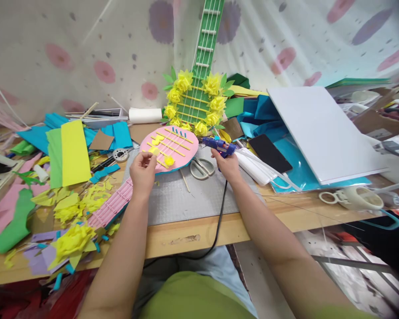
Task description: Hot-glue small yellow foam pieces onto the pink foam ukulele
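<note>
My right hand (228,165) grips a blue hot glue gun (218,145), its nozzle pointing left toward the pink paper guitar (181,150). Over the guitar's left edge is my left hand (142,170), fingertips pinched on a small yellow paper flower (154,151). Yellow strips cross the pink body, and another yellow flower (169,161) sits on its lower part. The guitar's pink neck (111,204) slants down left beneath my left wrist. Between the hands, a pair of scissors (202,169) lies on the grey cutting mat (173,201).
A green guitar (202,57) with yellow flowers leans at the back. Paper scraps (69,206) and a large yellow flower (73,243) cover the left side. At right are a phone (270,153) and white board (322,128). The glue gun's cord (222,208) drops over the table edge.
</note>
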`<move>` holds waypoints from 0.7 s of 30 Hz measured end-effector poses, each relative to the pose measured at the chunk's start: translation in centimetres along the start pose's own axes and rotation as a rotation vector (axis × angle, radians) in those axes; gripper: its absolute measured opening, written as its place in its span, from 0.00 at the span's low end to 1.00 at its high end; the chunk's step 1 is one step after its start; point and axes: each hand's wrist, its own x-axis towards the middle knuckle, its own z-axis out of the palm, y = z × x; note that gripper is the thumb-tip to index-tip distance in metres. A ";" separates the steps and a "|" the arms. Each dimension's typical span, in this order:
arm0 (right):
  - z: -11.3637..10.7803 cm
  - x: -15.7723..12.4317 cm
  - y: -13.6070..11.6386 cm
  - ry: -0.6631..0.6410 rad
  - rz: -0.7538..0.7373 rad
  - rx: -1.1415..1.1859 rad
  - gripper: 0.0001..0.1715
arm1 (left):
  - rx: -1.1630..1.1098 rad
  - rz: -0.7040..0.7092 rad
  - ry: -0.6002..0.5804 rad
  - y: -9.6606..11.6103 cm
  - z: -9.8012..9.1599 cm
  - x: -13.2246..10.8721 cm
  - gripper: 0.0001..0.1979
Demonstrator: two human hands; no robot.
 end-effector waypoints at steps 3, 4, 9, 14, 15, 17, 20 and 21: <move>0.0 0.5 0.9 -0.002 0.018 -0.011 0.26 | -0.041 -0.040 0.016 -0.3 -0.8 -0.3 0.09; 0.0 0.6 1.1 -0.009 0.019 -0.018 0.26 | -0.050 -0.051 0.021 -0.4 -1.0 -0.4 0.09; 0.0 0.6 1.1 -0.002 -0.012 -0.057 0.27 | -0.012 -0.080 0.021 -0.4 -1.5 -0.9 0.09; -0.1 0.2 0.5 0.004 -0.041 -0.062 0.28 | 0.054 -0.109 0.016 0.2 -1.4 -1.3 0.08; -0.2 0.2 0.4 0.006 -0.043 -0.060 0.28 | 0.066 -0.132 0.009 0.4 -1.4 -1.4 0.08; -0.2 0.1 0.2 0.011 -0.040 -0.058 0.29 | 0.083 -0.192 -0.014 0.7 -1.4 -1.6 0.08; -0.3 0.0 0.1 0.006 -0.017 -0.062 0.31 | 0.082 -0.265 -0.031 1.0 -1.5 -1.8 0.08; -0.3 0.0 0.1 0.002 -0.012 -0.063 0.31 | 0.075 -0.277 -0.031 1.0 -1.5 -1.9 0.09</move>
